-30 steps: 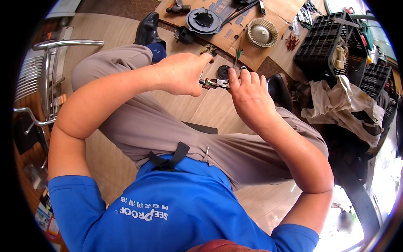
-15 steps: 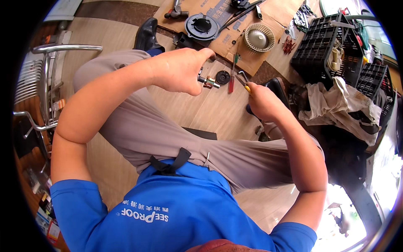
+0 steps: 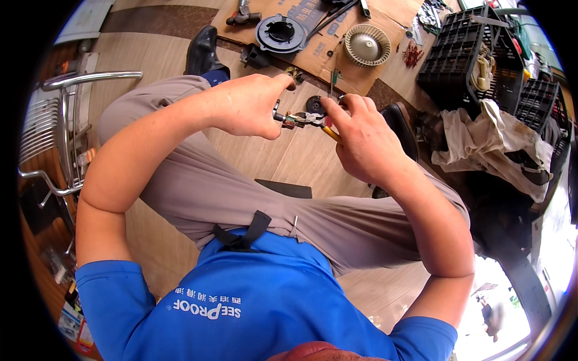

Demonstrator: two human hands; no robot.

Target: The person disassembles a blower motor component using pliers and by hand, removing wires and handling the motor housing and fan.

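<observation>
1. Your left hand pinches a small metal part above your knees, fingers closed on its left end.
2. The part lies roughly level, its long axis running left to right toward the pliers.
3. Your right hand is wrapped around the yellow-handled pliers, whose jaws meet the part's right end; the bite itself is too small to tell.

Bright daylight, lower-right glare, fisheye-bent edges
</observation>
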